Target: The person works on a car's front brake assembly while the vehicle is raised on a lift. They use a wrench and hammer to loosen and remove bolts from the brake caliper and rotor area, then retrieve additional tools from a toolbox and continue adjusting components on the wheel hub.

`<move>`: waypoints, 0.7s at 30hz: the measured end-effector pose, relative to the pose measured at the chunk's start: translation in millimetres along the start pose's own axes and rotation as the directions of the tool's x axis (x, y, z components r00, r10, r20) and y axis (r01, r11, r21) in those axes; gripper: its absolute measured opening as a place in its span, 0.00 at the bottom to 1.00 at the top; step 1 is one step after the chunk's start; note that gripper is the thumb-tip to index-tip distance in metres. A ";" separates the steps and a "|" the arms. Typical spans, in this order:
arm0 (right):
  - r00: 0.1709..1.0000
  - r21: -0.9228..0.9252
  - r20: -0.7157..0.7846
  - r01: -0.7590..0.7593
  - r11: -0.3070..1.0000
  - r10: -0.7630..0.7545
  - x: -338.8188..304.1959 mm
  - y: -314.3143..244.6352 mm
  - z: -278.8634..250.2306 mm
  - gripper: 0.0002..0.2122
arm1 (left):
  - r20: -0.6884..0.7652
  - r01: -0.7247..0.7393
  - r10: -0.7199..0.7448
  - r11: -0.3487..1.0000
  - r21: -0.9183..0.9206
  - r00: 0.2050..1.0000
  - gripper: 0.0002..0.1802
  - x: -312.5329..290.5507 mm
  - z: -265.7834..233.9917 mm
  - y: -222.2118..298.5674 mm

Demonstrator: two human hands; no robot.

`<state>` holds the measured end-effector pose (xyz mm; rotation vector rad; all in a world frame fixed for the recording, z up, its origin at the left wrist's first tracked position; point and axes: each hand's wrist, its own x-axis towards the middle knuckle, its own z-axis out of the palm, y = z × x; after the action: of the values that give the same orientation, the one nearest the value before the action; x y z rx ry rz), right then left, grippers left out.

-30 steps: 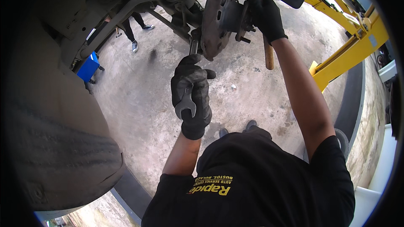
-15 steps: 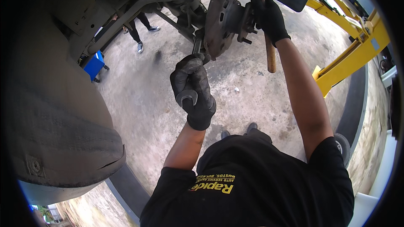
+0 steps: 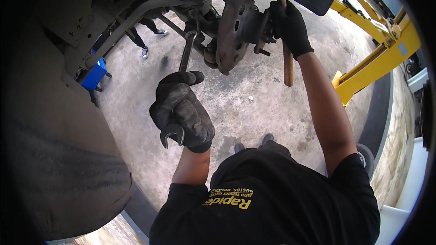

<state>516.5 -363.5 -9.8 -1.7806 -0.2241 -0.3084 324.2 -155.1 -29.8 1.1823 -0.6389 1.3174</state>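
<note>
My left hand [image 3: 184, 108], in a dark work glove, is closed round a combination wrench [image 3: 186, 53]. The wrench's ring end points up toward the suspension parts, and its open jaw sticks out below my palm. Just right of the ring end hangs a rusty brake disc [image 3: 232, 34] with its wheel hub and studs [image 3: 263, 40]. My right hand [image 3: 291, 27], in a black glove, grips a hammer [image 3: 288, 65] by its wooden handle beside the hub. The hammer's head is up at the top edge, and the handle's end points down.
Suspension arms [image 3: 154, 6] of a raised vehicle cross the upper left, with a dark curved body panel [image 3: 68, 154] below. At right stands a yellow lift post arm [image 3: 372, 72]. Another person's legs [image 3: 141, 40] and a blue cart [image 3: 94, 74] are beyond the suspension.
My left hand has moved left and down with the wrench, whose ring end now shows clear of the disc's lower edge. My right hand keeps its hold on the hammer.
</note>
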 end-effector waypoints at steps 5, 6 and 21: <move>1.000 0.000 -0.001 0.019 1.000 -0.019 -0.8 2.4 1.5 0.16 | 0.061 0.310 -0.332 0.779 -0.546 0.941 0.18 39.6 -41.9 -21.5; 1.000 0.028 0.013 0.020 0.999 -0.020 -0.8 1.9 1.7 0.16 | 0.045 0.352 -0.383 0.789 -0.503 0.922 0.17 43.7 -48.4 -29.1; 1.000 0.068 0.028 -0.008 0.998 0.006 -3.5 0.0 0.1 0.17 | 0.530 0.828 -0.806 -0.094 -0.553 0.263 0.07 103.7 -78.4 -182.4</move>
<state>513.2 -363.3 -11.1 -1.7192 -0.2460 -0.2681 498.6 -15.3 -15.4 0.5414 -0.2503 -0.2021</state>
